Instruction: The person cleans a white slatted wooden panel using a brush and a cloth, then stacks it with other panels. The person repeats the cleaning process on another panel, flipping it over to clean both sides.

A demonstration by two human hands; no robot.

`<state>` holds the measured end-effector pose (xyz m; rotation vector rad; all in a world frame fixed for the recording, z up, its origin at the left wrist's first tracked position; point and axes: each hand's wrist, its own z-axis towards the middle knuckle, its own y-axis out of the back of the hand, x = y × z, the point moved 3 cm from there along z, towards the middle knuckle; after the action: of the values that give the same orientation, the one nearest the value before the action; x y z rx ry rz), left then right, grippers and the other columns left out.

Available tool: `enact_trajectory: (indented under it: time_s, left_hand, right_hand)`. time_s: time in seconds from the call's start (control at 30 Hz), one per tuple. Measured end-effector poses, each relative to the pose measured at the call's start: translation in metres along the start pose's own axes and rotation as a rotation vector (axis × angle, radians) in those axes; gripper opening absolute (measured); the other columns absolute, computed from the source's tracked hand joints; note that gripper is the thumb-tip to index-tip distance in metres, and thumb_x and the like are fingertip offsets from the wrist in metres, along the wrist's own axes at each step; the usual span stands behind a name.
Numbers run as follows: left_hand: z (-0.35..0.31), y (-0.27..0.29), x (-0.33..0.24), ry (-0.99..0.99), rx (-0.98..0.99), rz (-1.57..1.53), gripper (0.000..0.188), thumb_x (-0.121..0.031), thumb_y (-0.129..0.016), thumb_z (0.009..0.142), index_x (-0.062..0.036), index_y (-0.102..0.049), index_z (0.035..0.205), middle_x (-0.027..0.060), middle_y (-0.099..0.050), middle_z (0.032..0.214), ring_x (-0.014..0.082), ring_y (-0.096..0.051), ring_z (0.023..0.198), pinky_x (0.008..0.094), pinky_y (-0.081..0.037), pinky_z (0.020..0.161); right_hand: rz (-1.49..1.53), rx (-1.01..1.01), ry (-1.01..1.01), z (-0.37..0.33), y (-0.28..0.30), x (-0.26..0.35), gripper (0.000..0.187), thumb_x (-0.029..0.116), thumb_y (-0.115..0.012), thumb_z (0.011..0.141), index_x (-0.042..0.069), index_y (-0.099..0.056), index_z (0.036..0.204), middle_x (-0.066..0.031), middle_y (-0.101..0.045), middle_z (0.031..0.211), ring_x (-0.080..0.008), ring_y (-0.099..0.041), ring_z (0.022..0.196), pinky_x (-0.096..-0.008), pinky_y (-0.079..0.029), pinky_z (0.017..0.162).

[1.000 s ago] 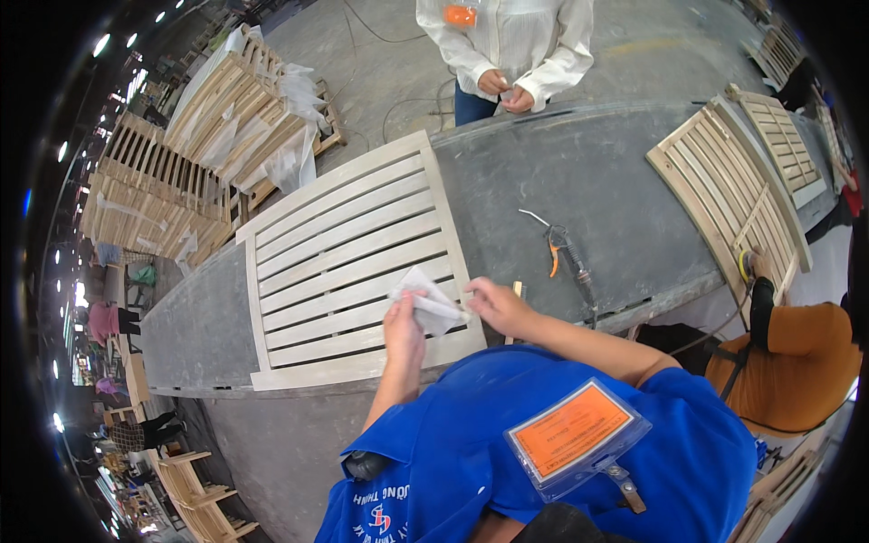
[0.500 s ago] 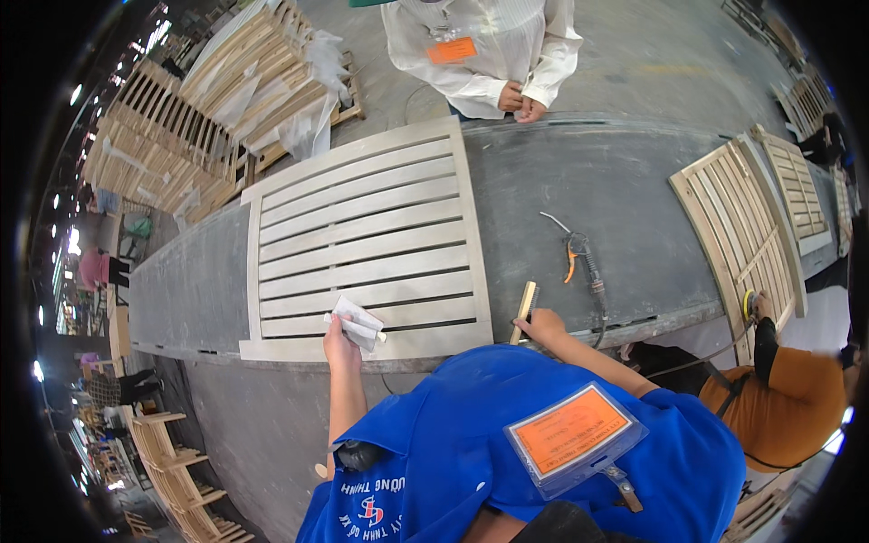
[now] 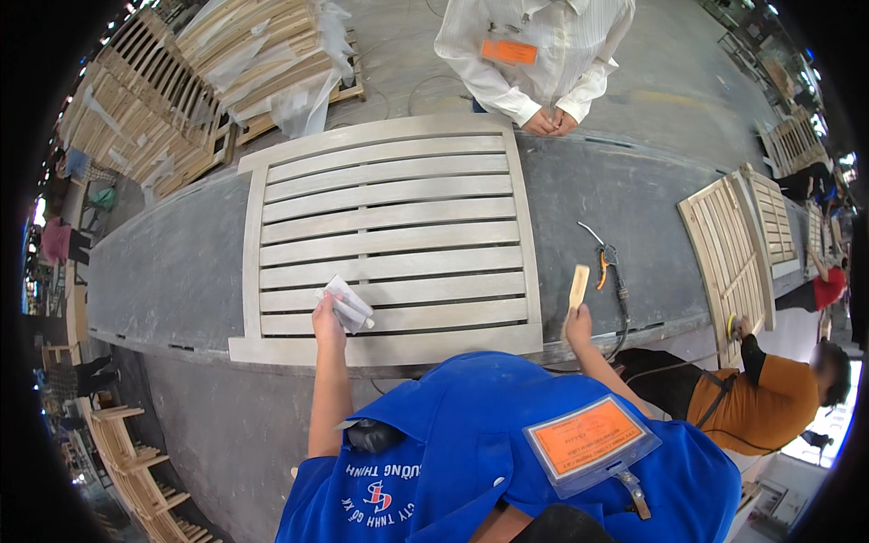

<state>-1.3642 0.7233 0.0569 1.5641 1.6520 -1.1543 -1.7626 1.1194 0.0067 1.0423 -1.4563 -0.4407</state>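
Observation:
A pale, whitewashed slatted wooden panel [image 3: 527, 244] lies flat on the dark worktable [image 3: 606, 181] before me. My left hand [image 3: 329, 319] is closed around a folded whitish-grey sheet [image 3: 348, 304] just over the panel's near slats; a small pale end pokes out of it. Beyond the panel's right edge, my right hand [image 3: 579, 328] grips the lower end of a wooden-handled brush [image 3: 578, 288], held upright with its flat wooden back showing. Its bristles are hidden now. Right of the brush, an air blow gun [image 3: 605, 258] with an orange trigger rests on the table.
Across the table stands a person in a white shirt [image 3: 543, 63], hands together at its edge. At right, a co-worker in orange [image 3: 760, 394] holds a round tool against another wooden panel [image 3: 724, 244]. Stacked slatted panels [image 3: 136, 118] stand at far left.
The brush has turned from showing its bristles to showing its flat wooden back, and my right hand has moved right. The sheet stays in my left hand. The view has shifted slightly.

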Motion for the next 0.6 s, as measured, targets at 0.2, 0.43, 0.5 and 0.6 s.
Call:
enact_trajectory:
  time_s: [0.2, 0.43, 0.5, 0.6]
  left_hand:
    - [0.056, 0.045, -0.012, 0.227, 0.341, -0.288, 0.036, -0.038, -0.042, 0.093, -0.0085, -0.054, 0.077, 0.0124, -0.061, 0.093, 0.0248, -0.058, 0.093, 0.0364, -0.047, 0.084]
    - [0.073, 0.071, -0.008, 0.282, 0.533, -0.421, 0.035, -0.039, -0.044, 0.092, -0.0120, -0.048, 0.071, 0.0090, -0.060, 0.091, 0.0257, -0.056, 0.104, 0.0426, -0.046, 0.087]
    - [0.077, 0.075, -0.005, 0.268, 0.538, -0.462, 0.035, -0.039, -0.045, 0.092, -0.0127, -0.048, 0.069, 0.0064, -0.060, 0.090, 0.0272, -0.055, 0.106, 0.0467, -0.043, 0.089]
    - [0.082, 0.080, 0.000, 0.294, 0.549, -0.540, 0.036, -0.039, -0.044, 0.092, -0.0125, -0.048, 0.068, 0.0061, -0.059, 0.089, 0.0287, -0.055, 0.106, 0.0480, -0.043, 0.090]
  right_hand:
    - [0.097, 0.054, 0.309, 0.033, 0.013, 0.146, 0.034, 0.018, -0.049, 0.088, 0.007, -0.048, 0.119, -0.0220, -0.061, 0.095, -0.0383, -0.059, 0.088, -0.0420, -0.047, 0.074]
    - [-0.038, 0.230, 0.642, 0.089, -0.068, 0.272, 0.045, 0.012, -0.052, 0.084, 0.013, -0.046, 0.128, -0.0229, -0.059, 0.104, -0.0398, -0.056, 0.095, -0.0442, -0.045, 0.081]
    - [-0.064, 0.089, 0.420, 0.117, -0.091, 0.285, 0.044, 0.012, -0.051, 0.084, 0.011, -0.046, 0.127, -0.0231, -0.060, 0.103, -0.0392, -0.057, 0.094, -0.0448, -0.046, 0.081]
    - [-0.024, -0.020, 0.305, 0.119, -0.128, 0.313, 0.043, 0.016, -0.047, 0.086, 0.008, -0.046, 0.127, -0.0236, -0.061, 0.096, -0.0389, -0.058, 0.090, -0.0456, -0.047, 0.079]
